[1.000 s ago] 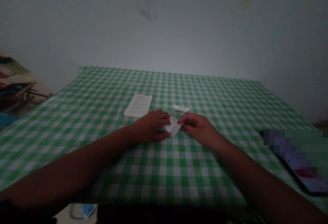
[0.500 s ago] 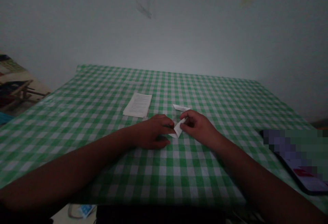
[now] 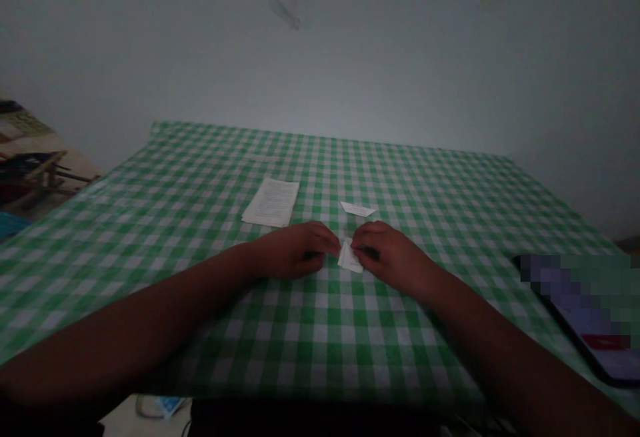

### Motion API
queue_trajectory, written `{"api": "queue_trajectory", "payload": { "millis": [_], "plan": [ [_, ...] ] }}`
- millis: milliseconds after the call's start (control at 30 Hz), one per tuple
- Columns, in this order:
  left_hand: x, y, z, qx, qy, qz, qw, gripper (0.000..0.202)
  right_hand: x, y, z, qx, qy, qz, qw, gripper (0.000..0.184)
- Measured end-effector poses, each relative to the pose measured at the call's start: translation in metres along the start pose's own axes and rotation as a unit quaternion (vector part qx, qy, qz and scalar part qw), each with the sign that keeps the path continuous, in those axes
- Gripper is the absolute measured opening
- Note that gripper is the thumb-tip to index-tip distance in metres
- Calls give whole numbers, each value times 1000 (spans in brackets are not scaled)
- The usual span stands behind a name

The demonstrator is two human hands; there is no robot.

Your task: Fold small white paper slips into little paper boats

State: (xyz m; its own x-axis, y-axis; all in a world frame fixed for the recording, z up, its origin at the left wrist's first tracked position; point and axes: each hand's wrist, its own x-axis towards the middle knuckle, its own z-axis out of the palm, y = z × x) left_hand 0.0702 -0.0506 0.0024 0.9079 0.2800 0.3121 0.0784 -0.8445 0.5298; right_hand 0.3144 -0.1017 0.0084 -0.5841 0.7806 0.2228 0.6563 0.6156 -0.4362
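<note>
My right hand (image 3: 390,254) pinches a small folded piece of white paper (image 3: 351,260) between thumb and fingers, just above or on the checked cloth. My left hand (image 3: 303,250) is at its left edge, fingers curled and drawn in, with the tips at the paper; the exact grip is hard to see in the dim light. Just beyond the hands lies another folded paper strip (image 3: 358,210) with slanted ends and printed lines. A stack of printed paper sheets (image 3: 273,202) rests farther back, beyond my left hand.
A green and white checked cloth (image 3: 320,337) covers the table, which reaches back to a pale wall (image 3: 380,57). At the right edge lies a phone (image 3: 590,330), partly blurred out. A wooden frame (image 3: 47,170) stands off the table at the left.
The small paper has turned and looks more compact between my hands. My left thumb has drawn in towards its fingers. My right hand has come off the view of the far paper strip, now fully seen.
</note>
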Motion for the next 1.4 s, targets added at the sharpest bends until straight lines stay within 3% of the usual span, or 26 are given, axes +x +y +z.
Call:
{"api": "queue_trajectory", "payload": {
  "millis": [533, 1400],
  "plan": [
    [2, 0, 0, 49, -44, -9, 998, 39, -6, -9, -6, -69, -48, -3, 996, 24],
    [2, 4, -4, 50, -47, -8, 998, 43, -7, -10, -6, -81, -55, -8, 995, 24]
  ]
}}
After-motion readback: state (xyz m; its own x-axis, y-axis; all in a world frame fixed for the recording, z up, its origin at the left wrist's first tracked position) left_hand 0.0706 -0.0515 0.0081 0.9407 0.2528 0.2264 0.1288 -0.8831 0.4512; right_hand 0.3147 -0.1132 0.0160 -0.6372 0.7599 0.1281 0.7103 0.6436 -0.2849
